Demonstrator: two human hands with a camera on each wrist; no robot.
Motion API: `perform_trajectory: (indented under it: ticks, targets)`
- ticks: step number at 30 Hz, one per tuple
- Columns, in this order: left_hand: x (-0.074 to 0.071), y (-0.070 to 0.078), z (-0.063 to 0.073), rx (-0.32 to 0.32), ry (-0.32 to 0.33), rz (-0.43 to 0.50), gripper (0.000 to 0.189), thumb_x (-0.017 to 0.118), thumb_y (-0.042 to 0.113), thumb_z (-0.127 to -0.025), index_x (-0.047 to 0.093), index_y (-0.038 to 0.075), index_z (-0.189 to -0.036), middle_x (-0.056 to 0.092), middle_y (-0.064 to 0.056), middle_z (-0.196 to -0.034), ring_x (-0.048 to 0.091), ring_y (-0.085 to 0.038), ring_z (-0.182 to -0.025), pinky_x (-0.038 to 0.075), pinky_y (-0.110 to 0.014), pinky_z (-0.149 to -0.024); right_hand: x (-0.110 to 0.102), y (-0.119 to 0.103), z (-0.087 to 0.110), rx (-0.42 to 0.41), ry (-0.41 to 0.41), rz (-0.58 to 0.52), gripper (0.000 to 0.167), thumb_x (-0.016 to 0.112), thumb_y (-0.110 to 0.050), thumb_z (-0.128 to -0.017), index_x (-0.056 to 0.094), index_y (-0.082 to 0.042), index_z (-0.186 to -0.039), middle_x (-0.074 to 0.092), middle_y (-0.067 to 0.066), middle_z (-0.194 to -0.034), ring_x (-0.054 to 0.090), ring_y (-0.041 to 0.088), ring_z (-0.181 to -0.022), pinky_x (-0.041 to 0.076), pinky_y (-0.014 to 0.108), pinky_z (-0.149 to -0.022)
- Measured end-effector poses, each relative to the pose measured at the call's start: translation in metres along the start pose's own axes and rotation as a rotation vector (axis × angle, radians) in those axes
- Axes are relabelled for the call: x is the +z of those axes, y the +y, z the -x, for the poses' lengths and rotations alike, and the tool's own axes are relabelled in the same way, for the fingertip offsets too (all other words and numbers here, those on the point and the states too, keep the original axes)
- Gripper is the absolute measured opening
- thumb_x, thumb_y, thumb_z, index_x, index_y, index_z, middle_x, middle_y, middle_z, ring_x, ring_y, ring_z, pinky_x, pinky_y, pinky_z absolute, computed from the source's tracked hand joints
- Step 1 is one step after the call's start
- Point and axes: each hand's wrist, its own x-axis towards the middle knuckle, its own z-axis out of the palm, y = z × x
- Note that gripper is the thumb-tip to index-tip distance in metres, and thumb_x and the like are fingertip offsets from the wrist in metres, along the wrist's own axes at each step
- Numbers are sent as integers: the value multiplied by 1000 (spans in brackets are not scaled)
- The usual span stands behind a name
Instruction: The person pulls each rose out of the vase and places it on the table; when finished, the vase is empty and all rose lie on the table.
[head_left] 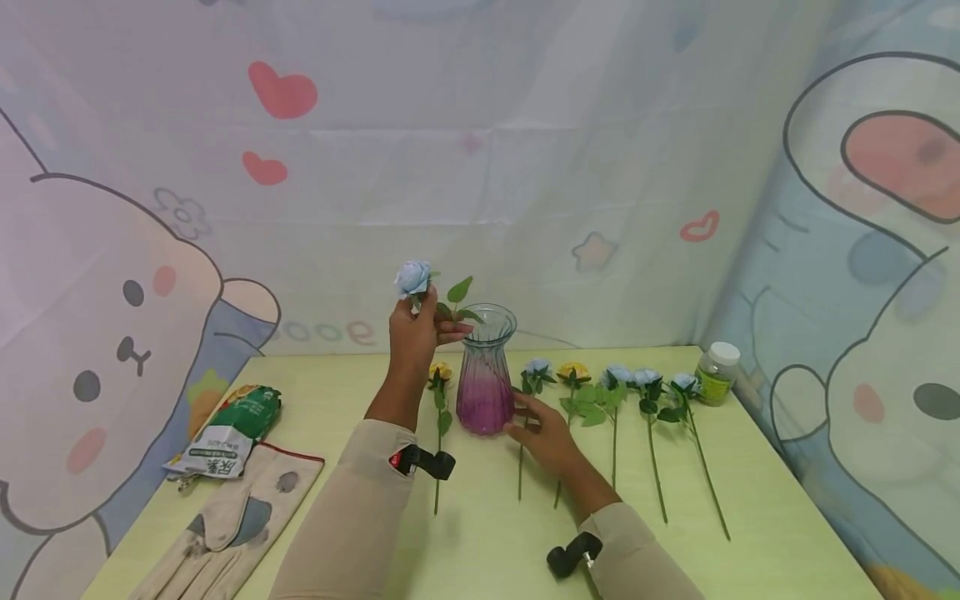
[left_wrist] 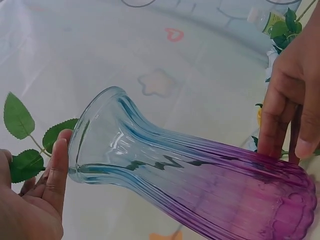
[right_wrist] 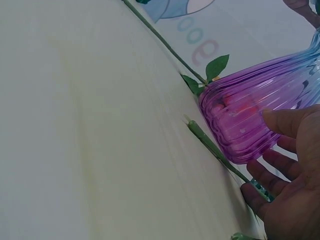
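Note:
In the head view, my left hand (head_left: 416, 337) pinches a light-blue artificial rose (head_left: 412, 279) just under its bloom, beside the vase's mouth. Green leaves (left_wrist: 19, 116) stick out past its fingers, which lie at the rim in the left wrist view; most of this rose's stem is hidden. The ribbed glass vase (head_left: 486, 392) stands upright, clear blue on top and purple below. My right hand (head_left: 546, 433) holds it low on its right side, thumb in front in the right wrist view. A yellow rose (head_left: 441, 372) lies left of the vase.
More blue and yellow roses (head_left: 573, 372) lie in a row to the right, stems toward me. A white-capped bottle (head_left: 718, 372) stands at the back right corner. On the left are work gloves (head_left: 247, 508) and a green-and-white packet (head_left: 232, 429). A printed cloth hangs behind the table.

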Motion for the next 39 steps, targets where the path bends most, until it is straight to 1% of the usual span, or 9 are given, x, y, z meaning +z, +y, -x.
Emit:
perform_trajectory:
  ticks: [5,11,17,22,26,28,31,35,39]
  targets:
    - [-4,-2,1,-14,-11,-14,60,50,47,-116,61,-9,-133,81,-10,-96,82,-11,-75,66,-22,-70,0,1,0,5,-8,-8,60,76,-14,-103,55,-2,-158,58,23,-160,61,46,-143,51,63,-120]
    - [-6,1,3,23,-37,-34,63,42,53,-116,61,-5,-130,81,-14,-101,81,-13,-71,64,-22,-63,0,1,0,2,-8,-22,60,77,-13,-102,55,-2,-158,59,24,-160,61,46,-142,51,64,-120]
    - [-7,5,3,-24,-86,45,54,43,52,-116,60,1,-122,80,-3,-90,84,-15,-81,70,-31,-84,-1,1,0,-1,-1,-28,60,77,-12,-102,56,-2,-157,59,24,-159,62,46,-141,51,63,-120]
    - [-15,5,8,-31,-197,79,59,43,44,-118,63,-11,-124,80,-5,-102,84,-16,-97,66,-34,-102,0,1,-1,0,-6,-34,60,77,-12,-103,55,-1,-158,58,24,-160,61,48,-142,51,63,-120]
    - [-22,2,12,-33,-256,132,42,43,21,-118,58,-16,-127,76,-6,-109,82,-16,-106,61,-37,-111,-1,1,0,1,-6,-34,61,77,-12,-102,55,-2,-158,58,23,-160,61,47,-142,51,62,-120]
    - [-24,0,12,-44,-247,144,31,44,8,-113,57,-16,-129,74,-7,-113,81,-15,-109,59,-38,-113,-1,0,0,1,-3,-29,61,77,-12,-102,56,-2,-158,58,23,-160,62,47,-142,51,62,-120]
    - [-25,-5,12,-47,-216,86,27,51,-2,-109,58,-13,-133,73,-8,-119,79,-11,-111,60,-33,-111,-2,0,1,-2,-1,-23,60,77,-13,-102,56,-2,-157,59,23,-159,62,46,-141,52,62,-120]
    - [-23,-11,14,-19,-177,36,31,66,-2,-106,62,-10,-136,77,-20,-130,80,-10,-110,63,-29,-105,-1,1,1,9,-5,-20,60,76,-13,-103,55,-1,-158,58,24,-160,61,47,-142,51,62,-120]
    - [-19,-14,14,25,-129,71,22,70,4,-106,67,-4,-127,76,-25,-135,84,-13,-100,68,-33,-95,-1,3,0,14,-11,-16,60,76,-14,-104,54,-2,-159,57,22,-161,60,47,-144,51,62,-121]
